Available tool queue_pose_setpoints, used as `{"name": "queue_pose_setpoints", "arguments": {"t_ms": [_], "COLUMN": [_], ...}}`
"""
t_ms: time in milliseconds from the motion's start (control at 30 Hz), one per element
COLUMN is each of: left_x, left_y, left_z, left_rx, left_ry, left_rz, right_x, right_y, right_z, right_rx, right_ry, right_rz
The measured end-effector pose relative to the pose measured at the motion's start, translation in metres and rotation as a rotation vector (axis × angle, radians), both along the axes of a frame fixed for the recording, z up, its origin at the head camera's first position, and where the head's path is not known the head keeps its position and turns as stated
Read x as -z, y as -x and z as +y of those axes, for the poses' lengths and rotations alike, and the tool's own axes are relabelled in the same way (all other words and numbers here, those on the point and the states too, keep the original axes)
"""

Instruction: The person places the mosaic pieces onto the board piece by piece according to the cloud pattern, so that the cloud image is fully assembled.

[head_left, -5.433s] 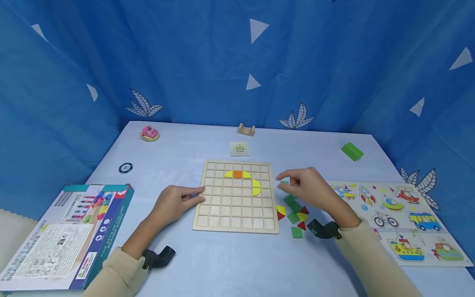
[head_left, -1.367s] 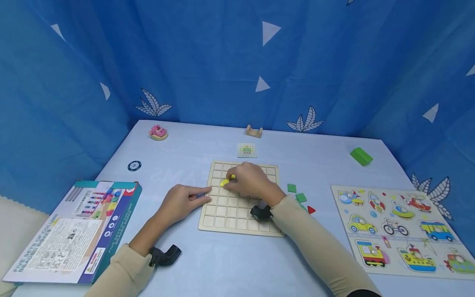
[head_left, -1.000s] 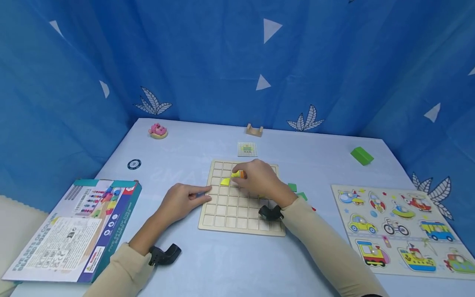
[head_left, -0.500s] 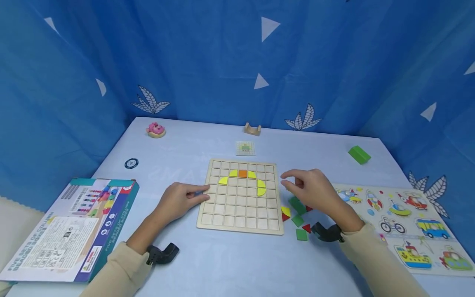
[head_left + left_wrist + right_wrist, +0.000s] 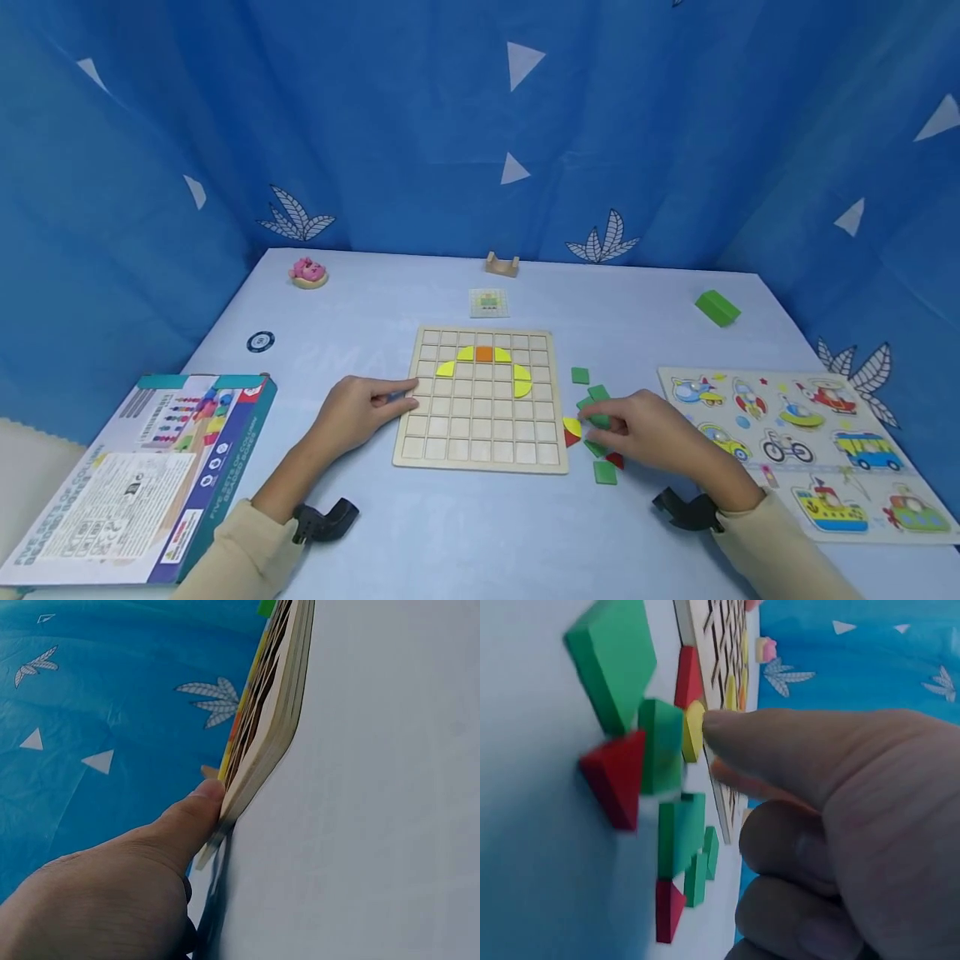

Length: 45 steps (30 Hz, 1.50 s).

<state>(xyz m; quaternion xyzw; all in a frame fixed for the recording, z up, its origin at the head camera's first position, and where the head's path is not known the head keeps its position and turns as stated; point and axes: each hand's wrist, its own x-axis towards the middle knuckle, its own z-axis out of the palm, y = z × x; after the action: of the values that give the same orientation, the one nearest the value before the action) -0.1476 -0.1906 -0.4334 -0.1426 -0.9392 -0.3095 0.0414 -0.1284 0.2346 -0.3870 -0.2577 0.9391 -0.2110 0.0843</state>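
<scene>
Grid board [image 5: 480, 398] lies flat mid-desk [image 5: 465, 533]. In its upper rows sit four yellow pieces [image 5: 522, 381] and one orange square [image 5: 483, 354], forming an arc.

Left hand [image 5: 358, 411]: rests on the desk at the board's left edge, fingers straight, fingertips touching the edge. Left wrist view shows the thumb [image 5: 196, 812] pressed against the board's side; nothing gripped.

Right hand [image 5: 645, 425]: down among the loose pieces [image 5: 597, 392] just right of the board's lower right corner. Forefinger extended, its tip at a yellow piece [image 5: 694, 730] by the board edge; the other fingers curled under. Cannot tell whether it pinches the piece or only touches it. Green squares and red triangles [image 5: 616, 781] lie touching and overlapping around it; one green square [image 5: 604, 472] sits nearest the person.

Elsewhere: boxed toy [image 5: 135, 475] at left, vehicle puzzle [image 5: 806, 433] at right, green block [image 5: 716, 307] far right, small card [image 5: 488, 302] behind the board, pink toy [image 5: 308, 272] far left.
</scene>
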Motion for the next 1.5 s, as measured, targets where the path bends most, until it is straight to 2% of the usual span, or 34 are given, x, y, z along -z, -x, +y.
{"name": "queue_pose_setpoints", "arguments": {"t_ms": [167, 467, 733, 1000, 1233, 1500], "left_x": [0.002, 0.000, 0.001, 0.000, 0.000, 0.002], "left_y": [-0.002, -0.001, -0.001, 0.000, -0.001, 0.000], "left_z": [0.000, 0.000, -0.001, -0.001, 0.000, 0.000], "left_rx": [-0.001, 0.005, 0.003, 0.001, 0.001, 0.001], "left_ry": [-0.007, -0.003, 0.000, -0.003, 0.002, 0.000], "left_rz": [0.004, 0.007, 0.003, 0.004, 0.002, 0.009], "right_x": [0.004, 0.009, 0.013, 0.009, 0.015, 0.006], "right_y": [-0.004, -0.007, -0.006, -0.006, -0.008, -0.005], "right_z": [-0.010, -0.018, -0.013, -0.010, -0.020, -0.044], "right_rx": [0.022, 0.048, 0.015, 0.036, -0.070, -0.132], "right_ry": [-0.067, -0.104, -0.066, -0.028, 0.085, 0.079], "right_rz": [0.049, 0.125, 0.179, 0.188, 0.173, 0.147]}}
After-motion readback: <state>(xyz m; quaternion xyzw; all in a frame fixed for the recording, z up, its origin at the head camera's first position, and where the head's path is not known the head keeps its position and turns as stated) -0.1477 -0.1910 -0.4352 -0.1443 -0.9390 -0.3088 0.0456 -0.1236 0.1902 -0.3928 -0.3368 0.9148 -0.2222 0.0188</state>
